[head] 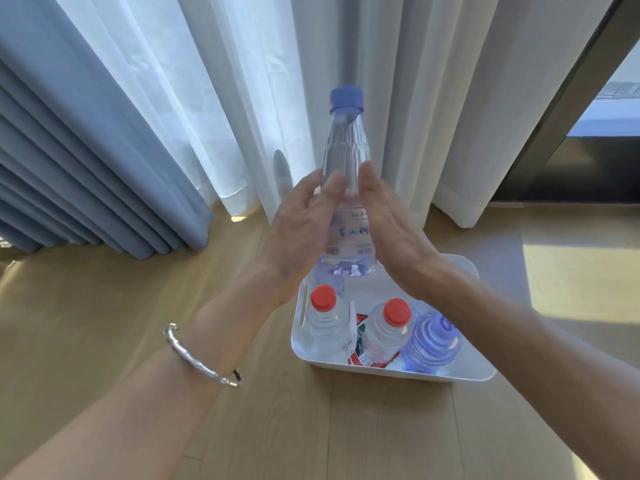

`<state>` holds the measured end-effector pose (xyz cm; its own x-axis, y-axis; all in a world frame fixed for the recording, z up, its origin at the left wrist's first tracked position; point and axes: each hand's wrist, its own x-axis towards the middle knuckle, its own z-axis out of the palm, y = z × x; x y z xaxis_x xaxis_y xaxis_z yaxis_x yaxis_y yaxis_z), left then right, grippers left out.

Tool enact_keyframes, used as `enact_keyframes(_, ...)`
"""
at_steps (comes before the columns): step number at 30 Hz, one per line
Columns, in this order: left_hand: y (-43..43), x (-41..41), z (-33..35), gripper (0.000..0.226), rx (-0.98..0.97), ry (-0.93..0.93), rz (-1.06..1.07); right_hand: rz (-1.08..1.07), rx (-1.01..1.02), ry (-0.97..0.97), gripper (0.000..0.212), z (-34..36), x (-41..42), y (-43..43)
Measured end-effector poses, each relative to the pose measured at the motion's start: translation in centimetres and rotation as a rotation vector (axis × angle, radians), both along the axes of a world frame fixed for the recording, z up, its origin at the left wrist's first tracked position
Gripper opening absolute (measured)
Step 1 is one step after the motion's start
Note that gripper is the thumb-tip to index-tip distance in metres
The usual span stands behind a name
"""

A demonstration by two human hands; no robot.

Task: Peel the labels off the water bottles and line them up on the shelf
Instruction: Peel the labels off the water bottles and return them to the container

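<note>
A blue-capped bottle (346, 188) is held upright between the left hand (301, 230) and right hand (391, 230), above a white bin (464, 374) on the floor (104, 323). Its clear label (349, 233) is still on. The label edge is best found with a fingernail and peeled slowly, the bottle being steadied by the other hand. Three more bottles are kept in the bin, two red-capped. Curtains (104, 133) are hung behind; no shelf is seen.
</note>
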<state>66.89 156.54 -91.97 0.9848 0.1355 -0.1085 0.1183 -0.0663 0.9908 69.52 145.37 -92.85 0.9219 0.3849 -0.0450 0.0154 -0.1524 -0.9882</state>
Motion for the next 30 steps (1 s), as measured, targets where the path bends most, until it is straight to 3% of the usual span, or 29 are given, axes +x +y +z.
enact_keyframes(5, 0.2, 0.1, 0.2, 0.041, -0.083, 0.007, -0.065, -0.038, 0.103, 0.092, 0.062, 0.0, 0.8, -0.7)
enact_keyframes(8, 0.4, 0.2, 0.2, 0.059, -0.080, 0.007, -0.096, -0.057, 0.126, 0.112, 0.076, 0.2, 0.9, -0.5)
enact_keyframes(13, 0.0, 0.3, 0.1, 0.047, -0.142, -0.038, -0.189, -0.012, 0.209, 0.179, 0.063, -0.6, 0.7, -0.3)
enact_keyframes(20, 0.2, 0.3, -0.3, 0.044, -0.333, 0.109, -0.313, -0.107, 0.100, 0.216, 0.076, -0.8, 0.5, -0.9)
enact_keyframes(22, 0.0, 0.4, -0.4, 0.039, -0.306, 0.122, -0.314, -0.137, 0.111, 0.239, 0.078, -1.3, 0.8, -0.8)
enact_keyframes(24, -0.2, 0.5, -0.7, 0.036, -0.263, 0.130, -0.279, -0.162, 0.107, 0.227, 0.099, -1.9, 1.2, -0.7)
enact_keyframes(30, -0.7, 0.8, -1.0, 0.046, -0.118, 0.096, -0.105, -0.182, 0.098, 0.211, 0.116, -2.9, 1.8, -0.1)
